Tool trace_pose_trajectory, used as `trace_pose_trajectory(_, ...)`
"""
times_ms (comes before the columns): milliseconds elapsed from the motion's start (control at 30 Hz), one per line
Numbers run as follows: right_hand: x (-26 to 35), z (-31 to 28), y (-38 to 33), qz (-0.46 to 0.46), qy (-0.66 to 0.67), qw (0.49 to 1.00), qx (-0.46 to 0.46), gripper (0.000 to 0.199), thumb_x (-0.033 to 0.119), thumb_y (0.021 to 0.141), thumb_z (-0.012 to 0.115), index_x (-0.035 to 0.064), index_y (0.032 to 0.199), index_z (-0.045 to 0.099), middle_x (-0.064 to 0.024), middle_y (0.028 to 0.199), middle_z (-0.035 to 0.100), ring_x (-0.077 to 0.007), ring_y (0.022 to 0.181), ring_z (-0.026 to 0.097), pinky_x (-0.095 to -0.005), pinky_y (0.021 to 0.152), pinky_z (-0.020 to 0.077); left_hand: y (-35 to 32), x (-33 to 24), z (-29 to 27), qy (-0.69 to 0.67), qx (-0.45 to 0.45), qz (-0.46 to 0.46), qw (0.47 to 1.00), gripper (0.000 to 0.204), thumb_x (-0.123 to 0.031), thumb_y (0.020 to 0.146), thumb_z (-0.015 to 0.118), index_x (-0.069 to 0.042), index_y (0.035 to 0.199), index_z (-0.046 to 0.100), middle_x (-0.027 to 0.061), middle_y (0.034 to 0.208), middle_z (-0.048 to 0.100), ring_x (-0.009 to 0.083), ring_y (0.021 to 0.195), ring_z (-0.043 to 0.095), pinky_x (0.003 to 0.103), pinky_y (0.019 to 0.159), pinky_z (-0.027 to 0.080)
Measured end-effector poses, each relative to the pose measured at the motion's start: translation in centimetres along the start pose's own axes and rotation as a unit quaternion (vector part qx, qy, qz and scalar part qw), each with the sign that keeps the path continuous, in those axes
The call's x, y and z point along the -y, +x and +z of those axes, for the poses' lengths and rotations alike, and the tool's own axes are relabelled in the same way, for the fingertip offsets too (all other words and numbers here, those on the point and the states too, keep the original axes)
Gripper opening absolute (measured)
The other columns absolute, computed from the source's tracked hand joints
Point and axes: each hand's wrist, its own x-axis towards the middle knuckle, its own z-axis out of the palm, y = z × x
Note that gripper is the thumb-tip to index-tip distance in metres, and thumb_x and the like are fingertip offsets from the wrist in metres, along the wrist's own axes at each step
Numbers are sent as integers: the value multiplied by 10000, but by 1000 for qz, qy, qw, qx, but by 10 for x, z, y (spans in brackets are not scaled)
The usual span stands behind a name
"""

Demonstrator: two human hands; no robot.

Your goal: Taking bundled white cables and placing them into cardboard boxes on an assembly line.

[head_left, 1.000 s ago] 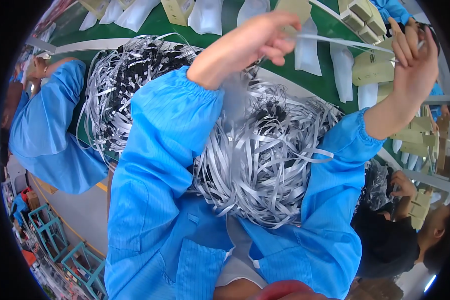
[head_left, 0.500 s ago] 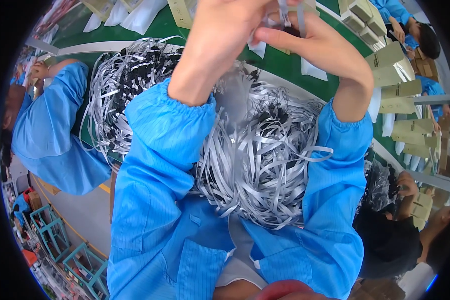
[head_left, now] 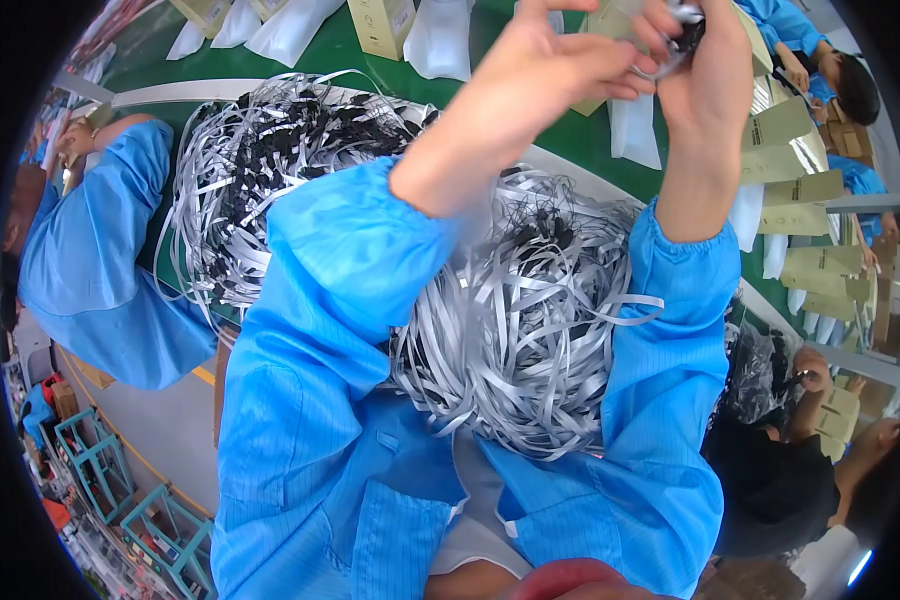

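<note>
At the far edge of the pile, my left hand reaches to the right with its fingers stretched out and apart. Its fingertips come close to my right hand; whether they touch is hard to tell. Curled fingers of my right hand close on a small bunched grey lanyard with a black part, partly hidden and blurred. Below both hands, between my forearms, lies a big heap of grey flat lanyards with thin black cords and black ends.
Another lanyard heap lies at the left, beside a co-worker in a blue sleeve. Cream boxes and white pouches stand on the green table. On the right are more boxes and a person in black.
Both hands were together near the top middle, with grey straps between them. The right hand has shifted right with the bunched lanyard, and the left hand's fingers have spread.
</note>
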Motion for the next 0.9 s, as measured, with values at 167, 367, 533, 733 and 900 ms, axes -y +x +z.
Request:
trace_pose_trajectory(167, -3, -50, 25, 230, 475, 816, 236, 201, 232, 1047, 525, 72, 938, 582, 11, 733, 498, -75, 475, 367, -215, 438, 279, -9, 8, 17, 351, 94, 244, 899, 215, -169, 978, 638, -39, 1149, 641, 90, 1045, 697, 223, 917, 699, 373, 708, 561)
trace_pose_trajectory(367, 0, -41, 27, -27, 62, 995, -73, 243, 238, 1059, 502, 108, 857, 467, 24, 699, 386, -81, 488, 265, -227, 439, 248, -19, 2, 1, 493, 215, 168, 826, 206, -175, 952, 656, -59, 1120, 634, 122, 1025, 689, 271, 839, 697, 373, 704, 544)
trace_pose_trajectory(533, -43, -106, 84, -198, 133, 969, 70, 306, 287, 1059, 520, 32, 1215, 584, -112, 1134, 610, -203, 1009, 585, -318, 830, 479, -23, 6, -20, 614, 230, 152, 740, 195, -204, 929, 677, -48, 1043, 654, 151, 960, 694, 340, 821, 691, 422, 715, 539)
trace_pose_trajectory(733, -74, -86, 71, -190, -276, 938, 94, 321, 307, 1065, 504, 29, 918, 566, -11, 727, 499, -116, 624, 439, -275, 616, 398, -24, 35, -29, 717, 270, 14, 643, 147, -199, 912, 679, -56, 943, 683, 155, 906, 697, 369, 851, 688, 468, 732, 534)
trace_pose_trajectory(900, -46, -85, 62, -102, -421, 900, 50, 380, 330, 1051, 532, -12, 923, 637, -42, 758, 595, -122, 704, 534, -270, 669, 439, -17, 29, -22, 707, 313, -10, 634, 88, -138, 878, 679, -51, 890, 683, 148, 872, 691, 362, 853, 685, 459, 718, 531)
